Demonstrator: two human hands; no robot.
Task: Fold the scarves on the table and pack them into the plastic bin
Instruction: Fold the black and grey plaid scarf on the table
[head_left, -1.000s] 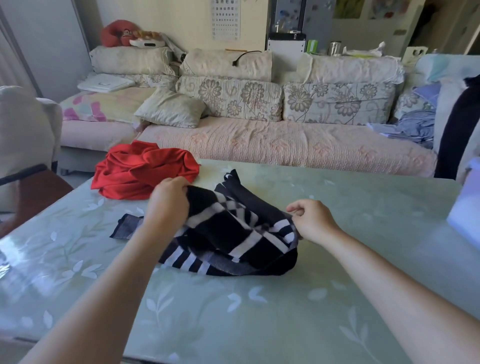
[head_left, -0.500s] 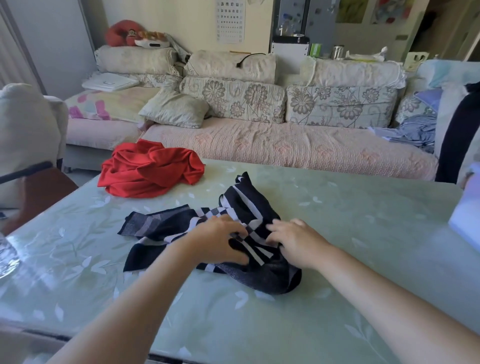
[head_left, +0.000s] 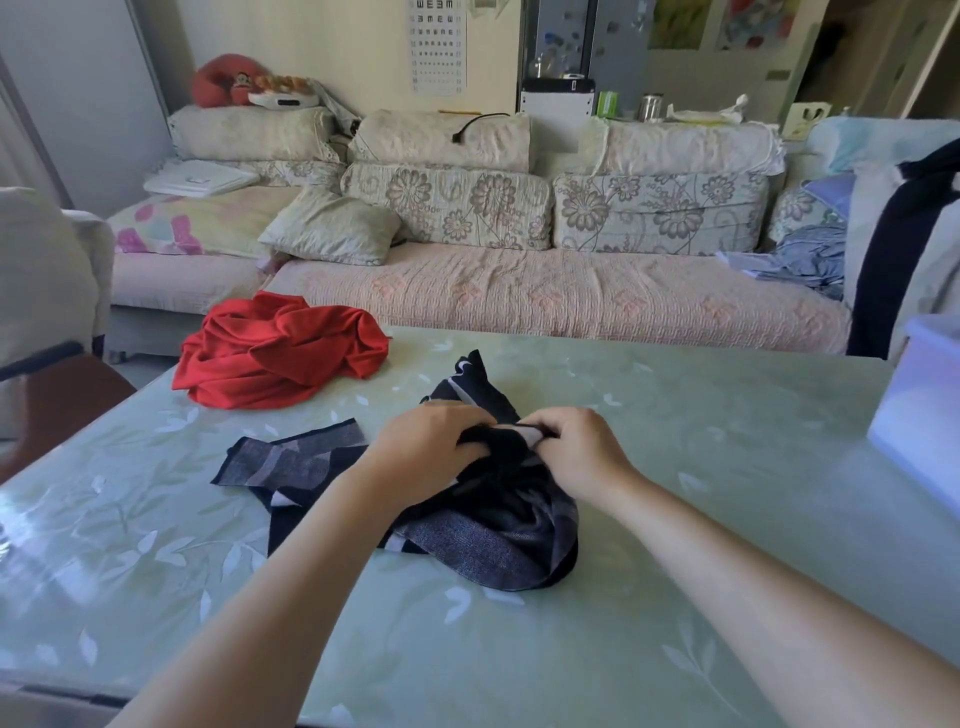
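A black, grey and white striped scarf (head_left: 483, 540) lies bunched in the middle of the green table (head_left: 519, 649). My left hand (head_left: 426, 447) and my right hand (head_left: 576, 452) sit close together on top of it, each gripping a fold of the fabric with curled fingers. One grey end of the scarf trails flat to the left. A crumpled red scarf (head_left: 280, 351) lies at the table's far left. The translucent plastic bin (head_left: 919, 410) stands at the right edge, partly cut off by the frame.
A long sofa (head_left: 545, 291) with floral cushions runs behind the table. A padded chair (head_left: 47, 291) stands at the left. Blue clothes (head_left: 805, 260) lie on the sofa's right end.
Both hands have come together over the striped scarf and bunched it up; a second ago they held it spread apart above the table. The view has tilted slightly.
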